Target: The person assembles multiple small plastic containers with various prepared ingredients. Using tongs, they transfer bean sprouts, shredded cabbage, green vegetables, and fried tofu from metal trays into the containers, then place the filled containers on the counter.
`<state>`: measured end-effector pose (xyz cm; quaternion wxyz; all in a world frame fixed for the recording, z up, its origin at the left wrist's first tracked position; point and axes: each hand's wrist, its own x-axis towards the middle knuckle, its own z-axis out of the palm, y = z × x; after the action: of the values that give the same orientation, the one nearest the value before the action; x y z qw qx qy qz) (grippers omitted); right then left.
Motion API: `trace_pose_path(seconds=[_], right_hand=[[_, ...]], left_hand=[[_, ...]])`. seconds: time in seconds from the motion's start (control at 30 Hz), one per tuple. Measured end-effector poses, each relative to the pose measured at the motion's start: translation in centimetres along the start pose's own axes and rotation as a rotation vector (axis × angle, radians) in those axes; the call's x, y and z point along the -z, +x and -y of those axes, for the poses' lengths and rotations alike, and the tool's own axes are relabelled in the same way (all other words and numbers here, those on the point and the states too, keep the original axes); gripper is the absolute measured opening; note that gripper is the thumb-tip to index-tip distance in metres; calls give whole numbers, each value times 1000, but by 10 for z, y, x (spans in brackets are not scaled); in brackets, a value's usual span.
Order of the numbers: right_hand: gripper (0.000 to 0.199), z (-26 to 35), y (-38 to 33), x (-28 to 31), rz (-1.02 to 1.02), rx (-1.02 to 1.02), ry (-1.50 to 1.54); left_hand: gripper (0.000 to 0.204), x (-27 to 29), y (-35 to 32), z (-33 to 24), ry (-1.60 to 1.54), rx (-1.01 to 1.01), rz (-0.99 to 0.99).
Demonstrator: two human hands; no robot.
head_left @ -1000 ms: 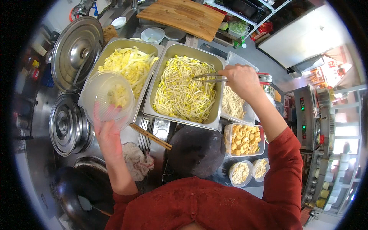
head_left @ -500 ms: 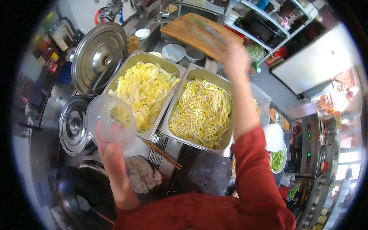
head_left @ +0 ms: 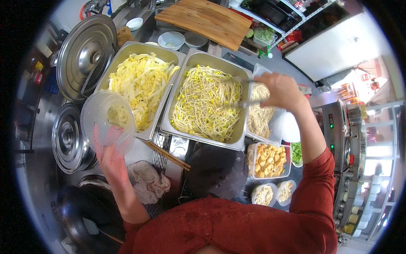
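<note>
While the left hand (head_left: 112,158) clamps a clear plastic bowl (head_left: 105,127) of pale yellow shreds beside the cabbage tray (head_left: 164,55), the right hand (head_left: 282,89) keeps its grip closed on metal tongs (head_left: 256,102). Tongs blurred, prongs apart, over the right side of the bean sprouts (head_left: 207,103) in a steel tray (head_left: 224,64).

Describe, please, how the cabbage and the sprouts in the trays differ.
The cabbage is in broad, flat pieces; the sprouts are thin and stringy with small yellow heads. The bowl is nearer the cabbage, while the tongs reach over the sprouts. Both lie heaped in metal trays.
</note>
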<state>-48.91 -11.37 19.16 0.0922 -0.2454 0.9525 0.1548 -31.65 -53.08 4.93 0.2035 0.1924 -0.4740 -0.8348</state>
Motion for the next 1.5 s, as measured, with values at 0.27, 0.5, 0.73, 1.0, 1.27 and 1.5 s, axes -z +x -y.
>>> trace_pose_path(seconds=[0.27, 0.5, 0.73, 1.0, 1.27, 1.5], right_hand=[[35, 13, -40, -34, -71, -32, 96], [42, 27, -22, -47, -220, -33, 166], [43, 49, -7, -67, -72, -73, 286], [42, 15, -76, -13, -321, -158, 405], [46, 13, -118, 35, -637, -259, 910], [49, 29, -122, 22, -634, -239, 1116]], left_hand=[[74, -31, -11, 13, -27, 85, 126], [74, -35, -19, 14, -38, 84, 122], [61, -38, -16, 12, 40, 51, 113], [81, -60, 2, 38, 33, 90, 153], [85, -123, 3, 81, 238, 227, 193], [94, -160, -2, 104, 48, 384, 339]])
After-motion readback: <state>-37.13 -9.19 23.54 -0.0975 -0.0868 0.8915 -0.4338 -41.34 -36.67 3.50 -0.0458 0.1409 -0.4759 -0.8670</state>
